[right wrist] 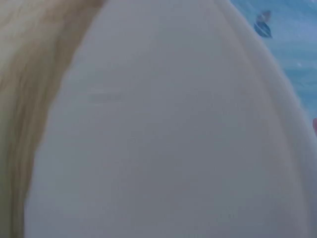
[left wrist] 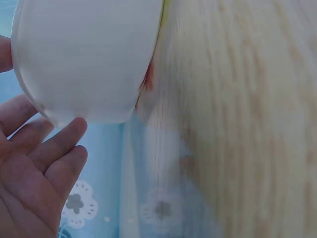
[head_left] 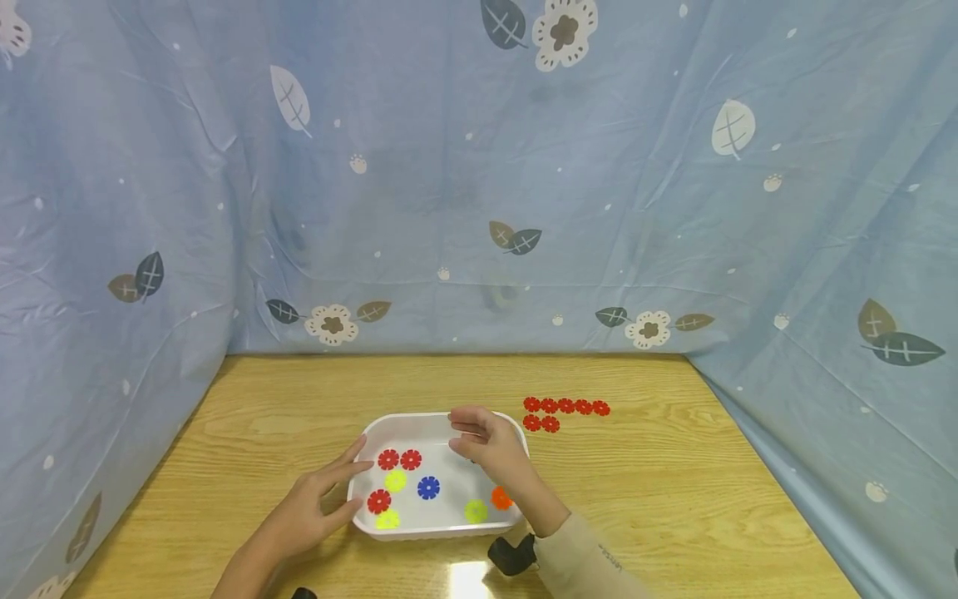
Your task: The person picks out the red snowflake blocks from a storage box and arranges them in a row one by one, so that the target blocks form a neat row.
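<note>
A white plastic tray (head_left: 434, 531) stands on the table with flower-shaped notched discs inside. On its left side are red discs (head_left: 388, 459) and yellow-green discs (head_left: 395, 481); a blue disc (head_left: 429, 487) lies near the middle. An orange disc (head_left: 501, 497) is at the right, partly behind the right forearm, beside another yellow-green disc (head_left: 476, 511). My left hand (head_left: 314, 503) rests spread fingers on the tray's left rim; the left wrist view shows those fingers (left wrist: 62, 144) against its outer wall. Above the tray's right half hovers my right hand (head_left: 490, 445), fingers loosely bent, no disc visible in them.
Right of the tray, several red discs (head_left: 566, 406) lie in a row on the wooden table (head_left: 674, 482), with two more red discs (head_left: 550, 424) just in front. A blue patterned curtain (head_left: 449, 166) encloses the back and sides. The tray's wall (right wrist: 163, 124) fills the right wrist view.
</note>
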The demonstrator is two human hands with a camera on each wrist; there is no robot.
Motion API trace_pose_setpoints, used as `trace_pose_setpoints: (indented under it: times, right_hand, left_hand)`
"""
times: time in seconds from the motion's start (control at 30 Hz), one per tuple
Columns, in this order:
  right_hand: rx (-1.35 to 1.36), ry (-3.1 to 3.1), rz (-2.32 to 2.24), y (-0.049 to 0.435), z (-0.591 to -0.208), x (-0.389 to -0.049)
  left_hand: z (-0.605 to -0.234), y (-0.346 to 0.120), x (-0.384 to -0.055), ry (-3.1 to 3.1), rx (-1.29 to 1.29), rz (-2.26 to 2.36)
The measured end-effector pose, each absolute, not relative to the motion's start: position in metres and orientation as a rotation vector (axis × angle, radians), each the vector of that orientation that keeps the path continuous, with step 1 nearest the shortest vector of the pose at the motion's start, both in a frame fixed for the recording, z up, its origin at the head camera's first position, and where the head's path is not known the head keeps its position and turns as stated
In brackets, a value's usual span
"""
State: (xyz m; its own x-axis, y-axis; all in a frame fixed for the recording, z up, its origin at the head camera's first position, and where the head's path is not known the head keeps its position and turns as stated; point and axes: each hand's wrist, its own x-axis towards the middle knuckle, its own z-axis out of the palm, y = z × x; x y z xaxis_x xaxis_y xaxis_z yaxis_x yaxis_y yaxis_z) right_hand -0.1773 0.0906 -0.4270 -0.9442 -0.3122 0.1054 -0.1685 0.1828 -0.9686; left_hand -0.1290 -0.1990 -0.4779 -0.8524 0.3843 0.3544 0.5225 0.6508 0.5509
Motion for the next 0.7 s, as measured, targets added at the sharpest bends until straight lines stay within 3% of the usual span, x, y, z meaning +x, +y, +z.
trace_pose_setpoints:
  times: [0.7]
  right_hand:
    - [-0.399,2.464,-1.644,0.023,-0.448,-0.185]
  left_hand:
    - [-0.480,-0.199,-0.131,-2.600,-0.799,-1.033]
